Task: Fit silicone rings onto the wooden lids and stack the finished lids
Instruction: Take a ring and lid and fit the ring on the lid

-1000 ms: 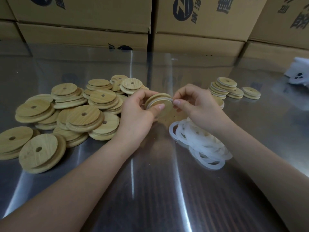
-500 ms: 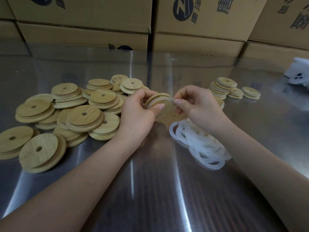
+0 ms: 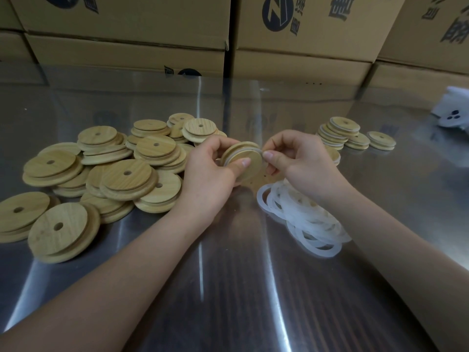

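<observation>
Table: A shiny grey metal table [image 3: 228,295] fills the near part. It is smooth, and bright streaks of light run along it.
Arms: Two bare arms reach in from the bottom corners and meet near the middle.
Loose rings: A heap of thin white rings [image 3: 307,219] lies on the table, just under the right wrist. They look soft and a bit see-through. They lie tangled over each other.
Left hand: The left hand [image 3: 208,174] holds a round wooden lid [image 3: 255,165] up off the table. Its fingers curl round the back of the lid, and its thumb [image 3: 243,163] lies on the smooth front.
Lid: It is a pale, flat disc with a wide rim behind a smaller step. It is tilted, with its front towards the person.
Ring on lid: A white ring [image 3: 257,150] sits round the step, between the two wood layers.
Right hand: The right hand [image 3: 302,158] pinches that ring at the lid's right edge with its thumb and first finger. Its other fingers are curled in.
Plain lids: A big loose pile of wooden lids [image 3: 121,174] lies left of the hands. Each one has a small hole in the middle.
Done lids: Further off on the right, lids with white bands [image 3: 340,129] sit in short stacks.
White thing: A white thing [image 3: 454,110] with three dark holes lies at the far right edge. It is too blurry to tell what it is.
Boxes: Brown cardboard boxes [image 3: 127,21] with dark print stand in a row behind the table.
</observation>
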`<action>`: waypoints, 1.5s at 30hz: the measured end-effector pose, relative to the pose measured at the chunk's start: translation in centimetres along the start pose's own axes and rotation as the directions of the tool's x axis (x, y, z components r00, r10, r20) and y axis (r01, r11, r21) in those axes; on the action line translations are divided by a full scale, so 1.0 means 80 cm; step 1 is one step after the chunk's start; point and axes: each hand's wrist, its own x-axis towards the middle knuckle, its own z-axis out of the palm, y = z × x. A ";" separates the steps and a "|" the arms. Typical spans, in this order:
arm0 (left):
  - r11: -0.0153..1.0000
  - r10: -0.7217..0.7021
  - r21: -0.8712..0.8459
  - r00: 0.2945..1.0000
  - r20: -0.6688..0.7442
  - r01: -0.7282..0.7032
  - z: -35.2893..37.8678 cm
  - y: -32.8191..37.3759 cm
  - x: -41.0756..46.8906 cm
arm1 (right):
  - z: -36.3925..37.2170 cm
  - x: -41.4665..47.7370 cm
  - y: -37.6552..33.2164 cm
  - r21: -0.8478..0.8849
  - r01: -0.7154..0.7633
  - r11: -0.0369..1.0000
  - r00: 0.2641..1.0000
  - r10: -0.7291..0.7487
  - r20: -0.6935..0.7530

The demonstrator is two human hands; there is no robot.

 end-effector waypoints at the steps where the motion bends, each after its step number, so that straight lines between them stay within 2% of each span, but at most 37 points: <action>1: 1.000 -0.004 -0.005 1.000 -0.002 0.004 0.000 0.000 0.000 | 0.000 0.000 0.000 0.011 -0.001 1.000 1.000 0.001 0.002; 16: 0.997 -0.059 -0.054 0.998 0.008 0.059 0.000 0.002 -0.002 | 0.000 0.001 0.005 0.209 -0.007 0.978 1.000 0.003 0.019; 22: 0.988 -0.090 -0.124 0.996 0.007 0.090 0.000 0.004 -0.002 | 0.000 0.003 0.007 0.279 -0.010 0.960 1.000 0.017 -0.021; 27: 0.977 -0.106 -0.184 0.994 0.022 0.108 0.002 0.008 -0.004 | 0.004 0.001 0.010 0.362 -0.059 0.930 0.992 0.015 0.123; 32: 0.979 -0.108 -0.167 0.994 0.037 0.112 0.002 0.009 -0.004 | 0.004 0.000 0.010 0.411 -0.053 0.910 0.992 0.001 0.125; 36: 0.982 -0.119 -0.140 0.992 0.038 0.123 0.003 0.008 -0.003 | -0.004 0.005 0.010 0.439 -0.065 0.896 0.998 0.055 0.037; 39: 0.984 -0.134 -0.112 0.990 0.044 0.139 0.003 0.009 -0.004 | -0.016 0.012 0.014 0.472 -0.105 0.876 0.980 0.171 -0.099; 43: 0.990 -0.132 -0.047 0.989 0.071 0.136 0.004 0.008 -0.005 | -0.037 0.022 0.029 0.483 -0.188 0.855 0.888 0.359 -0.289; 45: 0.992 -0.123 -0.018 0.989 0.083 0.125 0.005 0.008 -0.006 | -0.047 0.028 0.042 0.479 -0.259 0.839 0.828 0.448 -0.337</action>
